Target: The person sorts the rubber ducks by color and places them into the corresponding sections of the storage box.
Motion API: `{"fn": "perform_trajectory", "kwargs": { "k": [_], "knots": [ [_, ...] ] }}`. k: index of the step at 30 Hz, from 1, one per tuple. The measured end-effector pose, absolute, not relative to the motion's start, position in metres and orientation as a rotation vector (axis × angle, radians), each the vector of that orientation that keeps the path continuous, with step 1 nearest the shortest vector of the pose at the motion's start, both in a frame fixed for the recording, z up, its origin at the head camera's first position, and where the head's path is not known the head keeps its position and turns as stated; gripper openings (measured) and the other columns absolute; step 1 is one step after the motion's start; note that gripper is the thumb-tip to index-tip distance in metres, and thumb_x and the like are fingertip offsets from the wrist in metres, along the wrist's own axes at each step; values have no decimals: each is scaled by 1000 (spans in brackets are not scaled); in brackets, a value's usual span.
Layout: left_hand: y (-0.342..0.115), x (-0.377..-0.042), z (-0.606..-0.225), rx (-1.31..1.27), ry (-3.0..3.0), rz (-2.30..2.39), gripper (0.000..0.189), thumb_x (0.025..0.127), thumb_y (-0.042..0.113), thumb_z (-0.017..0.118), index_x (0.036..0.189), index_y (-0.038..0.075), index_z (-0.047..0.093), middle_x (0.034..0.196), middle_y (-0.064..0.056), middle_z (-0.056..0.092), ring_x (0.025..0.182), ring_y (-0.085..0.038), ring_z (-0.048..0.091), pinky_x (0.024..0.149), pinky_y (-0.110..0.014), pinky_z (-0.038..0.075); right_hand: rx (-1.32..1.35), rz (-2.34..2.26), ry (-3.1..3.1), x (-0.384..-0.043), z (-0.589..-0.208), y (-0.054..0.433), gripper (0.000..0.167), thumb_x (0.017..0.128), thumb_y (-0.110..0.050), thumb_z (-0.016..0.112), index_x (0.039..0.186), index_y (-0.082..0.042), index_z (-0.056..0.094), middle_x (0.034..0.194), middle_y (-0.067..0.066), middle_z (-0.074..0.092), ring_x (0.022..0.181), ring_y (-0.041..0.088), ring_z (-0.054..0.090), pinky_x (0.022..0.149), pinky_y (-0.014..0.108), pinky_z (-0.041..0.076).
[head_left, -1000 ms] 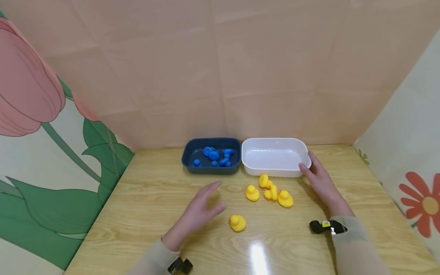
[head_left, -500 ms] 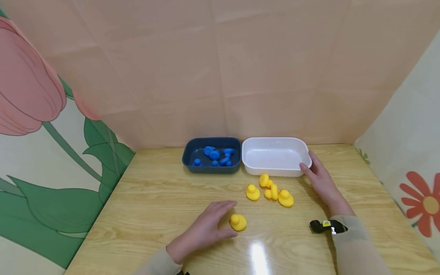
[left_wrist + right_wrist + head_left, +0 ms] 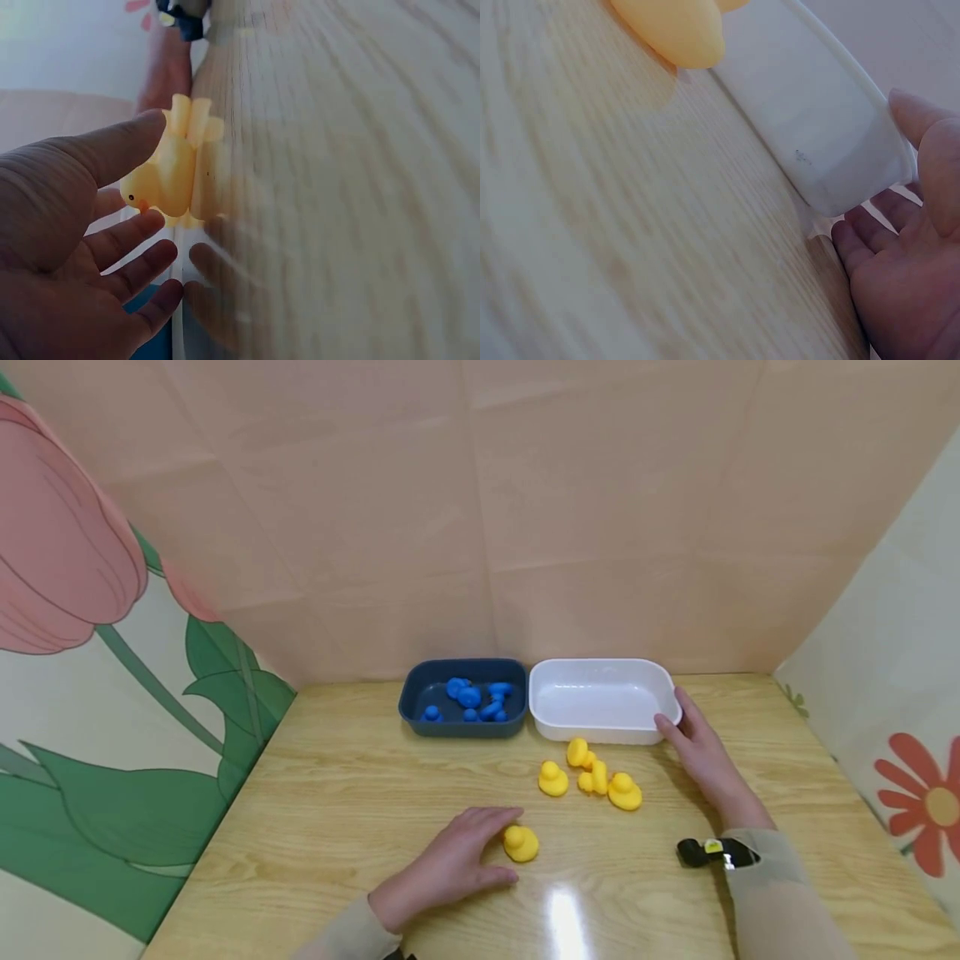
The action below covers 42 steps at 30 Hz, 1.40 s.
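In the head view a yellow rubber duck (image 3: 521, 843) sits upright on the table, nearest to me. My left hand (image 3: 457, 860) lies around its left side, thumb in front and fingers behind, spread and not closed on it. The left wrist view shows the duck (image 3: 166, 180) between the thumb and the spread fingers. With my right hand (image 3: 701, 756) I hold the right end of a white plastic tub (image 3: 592, 735). In the right wrist view the thumb is at the rim of the tub (image 3: 817, 127), while the other fingers are at its end wall.
Several more yellow ducks, including an upright one (image 3: 552, 780) and one at the right (image 3: 624, 792), lie in front of the white tub. Left of it stands a dark blue tub (image 3: 461, 730) with several blue ducks (image 3: 469, 697). A pink-brown backdrop (image 3: 480, 527) rises behind the wooden table (image 3: 330, 793).
My left hand has come down toward the near side and right, from above the table to around the nearest duck. The right hand keeps its place on the white tub.
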<state>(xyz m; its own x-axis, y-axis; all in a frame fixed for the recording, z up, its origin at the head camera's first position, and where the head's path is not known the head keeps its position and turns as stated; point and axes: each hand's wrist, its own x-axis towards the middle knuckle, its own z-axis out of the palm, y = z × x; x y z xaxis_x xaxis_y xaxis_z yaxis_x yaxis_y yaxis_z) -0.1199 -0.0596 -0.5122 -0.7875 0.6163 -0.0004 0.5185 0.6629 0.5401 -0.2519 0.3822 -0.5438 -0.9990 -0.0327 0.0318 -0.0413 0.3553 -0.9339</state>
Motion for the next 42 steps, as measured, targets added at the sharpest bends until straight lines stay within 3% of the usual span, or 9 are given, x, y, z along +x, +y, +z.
{"fn": "perform_trajectory", "kwargs": {
  "k": [42],
  "knots": [
    [-45,-125,-514,992,2799,631,52,99,32,87,147,22,69,141,9,69,131,-12,60,115,-41,49,58,1757,-2590,-250,-542,381,92,115,-55,53,178,-25,-7,184,14,-3,166,47,4,129,69,12]
  ]
}}
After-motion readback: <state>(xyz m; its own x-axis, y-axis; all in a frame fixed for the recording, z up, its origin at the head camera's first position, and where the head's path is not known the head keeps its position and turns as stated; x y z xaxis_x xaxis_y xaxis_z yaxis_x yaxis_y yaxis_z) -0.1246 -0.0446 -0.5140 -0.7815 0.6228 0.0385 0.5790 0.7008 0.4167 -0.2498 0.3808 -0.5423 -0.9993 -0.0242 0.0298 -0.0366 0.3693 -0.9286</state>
